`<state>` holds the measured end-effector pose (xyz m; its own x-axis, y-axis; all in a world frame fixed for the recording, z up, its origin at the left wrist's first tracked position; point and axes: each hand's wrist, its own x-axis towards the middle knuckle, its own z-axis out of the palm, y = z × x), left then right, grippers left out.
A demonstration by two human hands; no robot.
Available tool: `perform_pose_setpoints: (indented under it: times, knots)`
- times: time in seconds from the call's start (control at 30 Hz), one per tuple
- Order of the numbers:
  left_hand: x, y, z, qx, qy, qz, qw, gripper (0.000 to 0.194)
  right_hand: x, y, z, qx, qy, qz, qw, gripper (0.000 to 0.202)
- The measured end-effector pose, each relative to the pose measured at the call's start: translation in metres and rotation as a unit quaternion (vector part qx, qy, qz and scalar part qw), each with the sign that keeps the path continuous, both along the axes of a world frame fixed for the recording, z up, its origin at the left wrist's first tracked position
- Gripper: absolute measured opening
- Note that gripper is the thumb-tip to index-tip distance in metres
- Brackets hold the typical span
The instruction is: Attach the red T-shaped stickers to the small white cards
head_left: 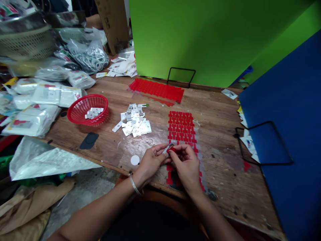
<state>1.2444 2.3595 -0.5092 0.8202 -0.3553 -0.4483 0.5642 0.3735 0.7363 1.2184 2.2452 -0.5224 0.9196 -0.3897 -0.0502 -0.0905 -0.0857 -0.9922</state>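
My left hand (152, 162) pinches a small pale card (166, 150) above the table's front part. Against the card, my right hand (186, 164) holds a small red piece (171, 149) between thumb and fingers. Beneath both hands lies a sheet of red T-shaped pieces (181, 126) in rows, partly hidden by them. A loose pile of small white and grey cards (136, 121) lies beyond my left hand. Farther left, a red basket (72, 113) holds several similar cards (94, 113).
Red strips (155, 90) lie near the green panel (190, 40). Black wire frames stand by the green panel and the blue panel (296, 100). Plastic-wrapped packs (45, 93) crowd the left side. A white disc (134, 160) is beside my left wrist. Part of another person's arm (94, 21) shows behind.
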Motion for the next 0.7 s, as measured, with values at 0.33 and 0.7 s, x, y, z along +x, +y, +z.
perform_pose_setpoints:
  times: [0.33, 0.7]
  knots:
    - [-0.0011, -0.0009, -0.0010, -0.002, 0.000, 0.006, 1.000, 0.040, -0.0006, 0.0015, -0.0013, -0.010, -0.005, -0.006, 1.000, 0.018]
    - [-0.0009, 0.0001, -0.0090, 0.019, -0.019, 0.037, 0.999, 0.043, -0.0073, 0.0038, -0.0030, -0.059, -0.038, 0.024, 0.997, 0.012]
